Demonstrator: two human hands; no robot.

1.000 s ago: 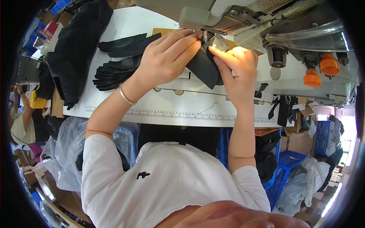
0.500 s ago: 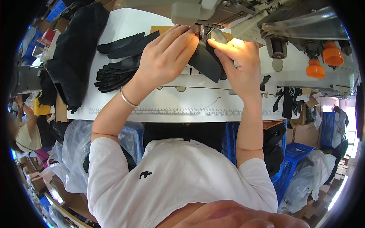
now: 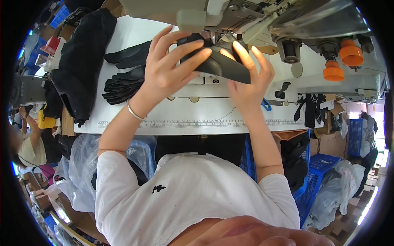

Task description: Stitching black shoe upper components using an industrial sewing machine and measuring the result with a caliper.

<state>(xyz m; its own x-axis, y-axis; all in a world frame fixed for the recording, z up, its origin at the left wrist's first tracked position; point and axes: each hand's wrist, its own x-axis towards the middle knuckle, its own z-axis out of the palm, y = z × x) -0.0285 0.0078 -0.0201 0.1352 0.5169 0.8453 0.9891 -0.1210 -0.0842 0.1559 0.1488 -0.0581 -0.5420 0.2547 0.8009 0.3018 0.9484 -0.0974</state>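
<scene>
A curved black piece (image 3: pixel 223 65), smooth like leather or a synthetic, is raised off the table just below the sewing machine head (image 3: pixel 217 28). My left hand (image 3: pixel 168 67) grips its left part, fingers spread across the top. At its right end, my right hand (image 3: pixel 250 74) has its fingers behind the piece and its thumb low; the exact grip is partly hidden. More flat black pieces (image 3: pixel 127 55) lie left of my left hand, above a fanned stack of similar pieces (image 3: pixel 123 86). A blue loop handle (image 3: pixel 266 105) shows beside my right wrist.
A ruler strip (image 3: pixel 197 123) runs along the near edge of the white table (image 3: pixel 197 110). Black cloth (image 3: pixel 84 61) drapes over the left side. Orange knobs (image 3: pixel 333 71) hang at the right. Blue crates (image 3: pixel 322 164) and plastic bags stand below. Another person's arm (image 3: pixel 30 127) shows far left.
The black piece has come away from under the machine and been lifted and turned level. Both hands have shifted and spread their fingers. The blue handle has come into sight beside the right wrist.
</scene>
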